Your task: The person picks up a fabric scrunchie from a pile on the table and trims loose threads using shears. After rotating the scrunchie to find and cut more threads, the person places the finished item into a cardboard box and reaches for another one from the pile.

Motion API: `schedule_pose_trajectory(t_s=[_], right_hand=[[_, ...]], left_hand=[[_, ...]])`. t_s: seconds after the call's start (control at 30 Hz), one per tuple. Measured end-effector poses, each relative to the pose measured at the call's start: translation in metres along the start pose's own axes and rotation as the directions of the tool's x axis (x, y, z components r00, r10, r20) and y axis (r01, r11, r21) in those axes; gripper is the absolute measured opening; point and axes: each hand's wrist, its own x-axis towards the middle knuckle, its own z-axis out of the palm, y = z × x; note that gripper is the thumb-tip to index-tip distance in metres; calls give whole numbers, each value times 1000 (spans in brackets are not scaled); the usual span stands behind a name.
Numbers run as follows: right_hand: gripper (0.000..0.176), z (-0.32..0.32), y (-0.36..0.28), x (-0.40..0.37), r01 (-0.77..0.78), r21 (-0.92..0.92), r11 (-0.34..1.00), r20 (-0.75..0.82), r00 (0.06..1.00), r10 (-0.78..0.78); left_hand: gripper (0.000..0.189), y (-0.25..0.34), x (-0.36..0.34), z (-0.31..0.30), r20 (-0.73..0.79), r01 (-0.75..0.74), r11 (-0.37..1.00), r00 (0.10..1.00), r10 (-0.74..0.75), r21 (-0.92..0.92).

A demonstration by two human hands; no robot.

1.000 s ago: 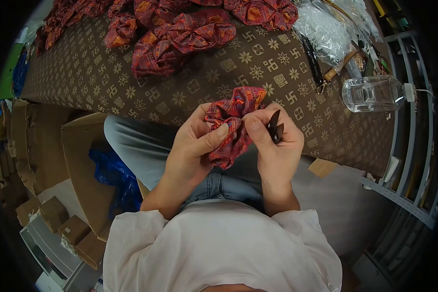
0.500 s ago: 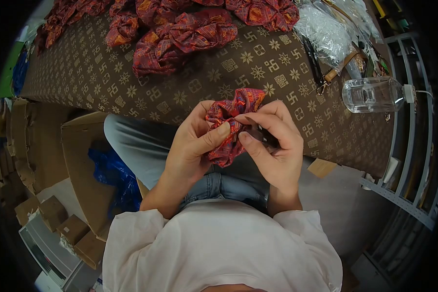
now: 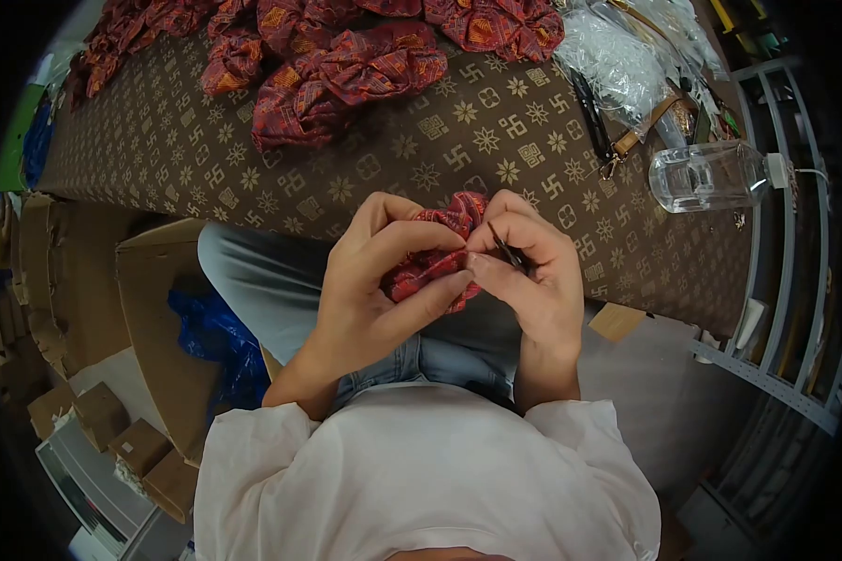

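A red patterned fabric scrunchie [image 3: 460,213] is held over my lap, just in front of the table edge. My left hand [image 3: 360,280] is closed around its left side, with thumb and forefinger pinching the cloth near the middle. On the other side my right hand [image 3: 544,280] pinches the same spot, its fingertips meeting those of the left. A thin dark tool [image 3: 505,245], perhaps small snips, is tucked within the right hand's fingers; most of it is hidden. The fingers cover much of the scrunchie.
Several more red scrunchies [image 3: 346,84] lie piled on the brown patterned tablecloth [image 3: 402,173]. To the right are clear plastic wrappings [image 3: 608,65], a black-handled tool [image 3: 589,112] and a clear bottle [image 3: 706,178] on its side. An open cardboard box [image 3: 159,318] with blue plastic [image 3: 220,337] stands at left.
My left forefinger has come over the front to pinch the cloth with the thumb. The scrunchie is turned and more covered by my hands. The dark tool stays in my right hand.
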Motion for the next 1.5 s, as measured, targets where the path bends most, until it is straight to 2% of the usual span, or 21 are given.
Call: schedule_pose_trajectory(t_s=[0.07,0.13,0.17,0.2,0.23,0.27,0.33,0.37,0.4,0.43,0.47,0.5,0.53,0.6,0.7,1.0,1.5], right_hand=[[8,-3,2,0,-26,64,998,16,1000,25],[8,-3,1,0,-54,128,990,34,998,50],[7,-2,-1,0,-76,163,984,52,996,69],[7,-1,-2,0,-99,196,976,71,994,87],[7,0,-2,0,-100,196,976,72,994,87],[7,0,-2,-1,-54,153,987,56,997,46],[8,3,-1,-1,-7,112,994,46,999,1],[10,5,-1,-2,39,22,999,-15,999,-38],[12,6,0,-2,78,-70,994,-71,994,-83],[12,8,1,-2,77,-70,995,-65,995,-81],[17,11,2,-1,149,-96,984,-155,974,-163],[23,12,3,-1,218,-128,968,-241,939,-243],[23,10,2,-2,215,-128,968,-236,941,-241],[32,1,-1,-7,247,-382,891,-119,942,-312],[34,0,5,-11,285,-454,844,-70,933,-353],[31,6,8,-11,312,-529,789,-25,924,-383],[29,8,8,-13,315,-535,784,-45,916,-399]], left_hand=[[25,-3,-2,0,-9,33,997,999,-33,-66],[12,-4,-5,-2,15,199,935,979,-203,-292],[12,-4,-4,-4,15,200,935,979,-204,-292],[8,-4,-3,-6,97,320,809,944,-315,-493],[7,-3,-2,-7,200,423,625,896,-397,-656],[7,-3,-2,-6,197,422,627,897,-397,-656],[9,-1,-1,-4,180,417,545,882,-434,-727],[9,-1,-2,-5,176,415,546,883,-436,-728],[9,0,-3,-5,105,396,627,888,-448,-671],[8,0,-3,-4,33,379,700,891,-453,-606],[8,1,-4,-4,29,378,699,890,-456,-608],[8,1,-4,-4,-14,344,755,906,-423,-559],[8,2,-4,-4,-55,308,806,921,-386,-506],[7,2,-5,-5,-61,308,814,921,-386,-493],[6,2,-5,-6,-49,322,811,918,-394,-489],[6,3,-6,-7,-33,308,831,931,-364,-464],[6,2,-7,-7,-18,296,838,940,-342,-458]])
